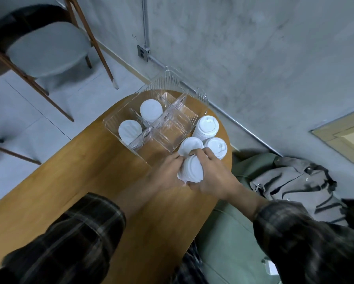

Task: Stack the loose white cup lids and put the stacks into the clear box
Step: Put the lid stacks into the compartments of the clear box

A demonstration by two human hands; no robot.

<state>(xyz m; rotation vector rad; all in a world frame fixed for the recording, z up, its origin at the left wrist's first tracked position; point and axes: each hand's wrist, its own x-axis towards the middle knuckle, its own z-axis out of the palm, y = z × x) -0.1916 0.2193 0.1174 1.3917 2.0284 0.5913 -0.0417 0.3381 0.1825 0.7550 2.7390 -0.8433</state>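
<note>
Both hands were closed round one short stack of white plastic cup lids [192,170], held low over the oval brown wooden bench [90,181] near its right edge. The left hand [165,174] gripped the stack's left flank. The right hand [215,177] gripped its right flank, with fingers curled over the far end. The stack seemed tipped, its long axis leaning away from the person rather than upright, though blur hid the exact angle.

The clear ribbed plastic box with dividers [112,125] sat at the bench's far end, beyond the hands and slightly left, with its near corner just beside the left hand. One white lid stack [151,110] stood in its far left compartment and another white lid stack [130,130] in the near left one. No lids showed in the right-side compartments.

The move therefore looked like a short carry forward and leftward, righting the stack on the way. The left hand was the nearer one.

Three loose-standing lid stacks crowded the bench's right edge beside the box: a tall one [207,128] and two shorter ones [216,147] [190,146]. The last stood just beyond the fingertips, where it could be knocked.
</note>
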